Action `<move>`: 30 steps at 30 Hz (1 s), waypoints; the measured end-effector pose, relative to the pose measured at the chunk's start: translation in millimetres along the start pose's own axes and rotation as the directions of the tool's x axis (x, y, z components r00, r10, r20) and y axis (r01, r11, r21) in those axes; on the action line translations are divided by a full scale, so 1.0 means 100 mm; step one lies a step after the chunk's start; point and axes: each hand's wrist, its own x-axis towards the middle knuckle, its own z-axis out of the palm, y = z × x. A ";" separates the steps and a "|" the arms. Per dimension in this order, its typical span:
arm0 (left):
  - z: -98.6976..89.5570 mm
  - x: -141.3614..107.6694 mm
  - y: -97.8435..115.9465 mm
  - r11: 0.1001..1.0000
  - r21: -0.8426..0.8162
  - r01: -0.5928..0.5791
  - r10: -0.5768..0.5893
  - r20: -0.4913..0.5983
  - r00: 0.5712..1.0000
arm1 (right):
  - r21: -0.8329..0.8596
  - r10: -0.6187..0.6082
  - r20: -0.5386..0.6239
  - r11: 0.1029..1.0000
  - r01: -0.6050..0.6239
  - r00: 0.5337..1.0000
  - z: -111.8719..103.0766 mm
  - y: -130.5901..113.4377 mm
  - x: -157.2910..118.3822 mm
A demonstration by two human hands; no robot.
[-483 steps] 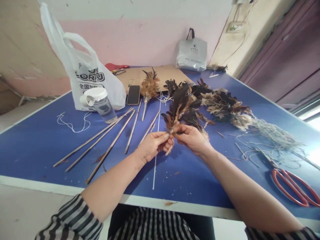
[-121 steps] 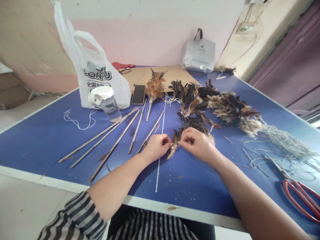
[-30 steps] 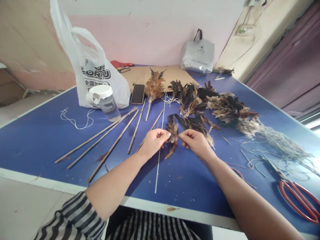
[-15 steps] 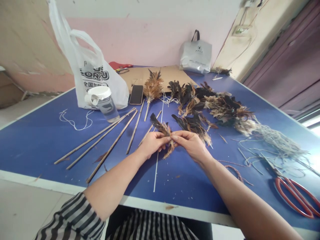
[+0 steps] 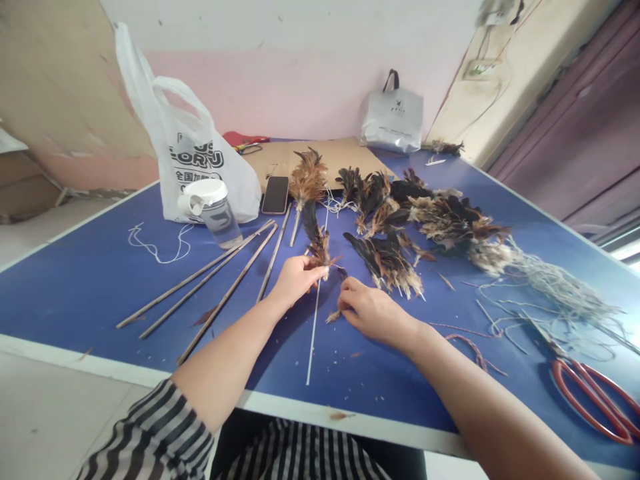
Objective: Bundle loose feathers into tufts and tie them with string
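Near the middle of the blue table (image 5: 400, 373), my left hand (image 5: 299, 280) pinches a small feather bunch (image 5: 318, 241), dark tips upward. Just right of it, my right hand (image 5: 361, 305) is closed on a small feather (image 5: 333, 316) whose pale end sticks out below the fingers. Behind my hands a brown feather duster head (image 5: 309, 179) on a short stick lies by the phone (image 5: 275, 195). Dark loose feathers (image 5: 387, 260) lie beyond my right hand, with a larger feather pile (image 5: 445, 217) behind them.
Thin sticks (image 5: 227, 301) lie at the left, near a lidded plastic cup (image 5: 219, 217) and a white plastic bag (image 5: 200, 150). Red-handled scissors (image 5: 590, 400) and tangled string (image 5: 565, 283) lie at the right. A silver bag (image 5: 393, 120) stands at the back on the table.
My hands have moved apart. The right one has pulled down and right with a small feather; the left still holds the bunch, now turned more upright.
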 end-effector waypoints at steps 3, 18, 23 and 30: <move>0.04 0.04 -0.01 0.995 0.095 0.024 -0.025 0.011 1.000 | -0.051 -0.019 0.042 0.998 0.022 0.999 -0.04 0.07 -0.01; 0.14 0.67 0.25 0.888 0.459 0.023 -0.055 0.057 0.997 | 0.173 0.104 -0.218 0.983 -0.067 0.970 -0.29 0.59 -0.09; -0.05 0.37 0.39 0.858 0.399 -0.323 0.377 -0.065 0.924 | 0.115 0.055 -0.285 0.993 -0.023 0.957 -0.30 0.60 -0.09; 0.17 -0.03 0.20 0.994 0.052 -0.101 0.081 0.307 0.948 | -0.126 -0.139 -0.289 0.986 0.106 0.947 -0.31 0.37 -0.11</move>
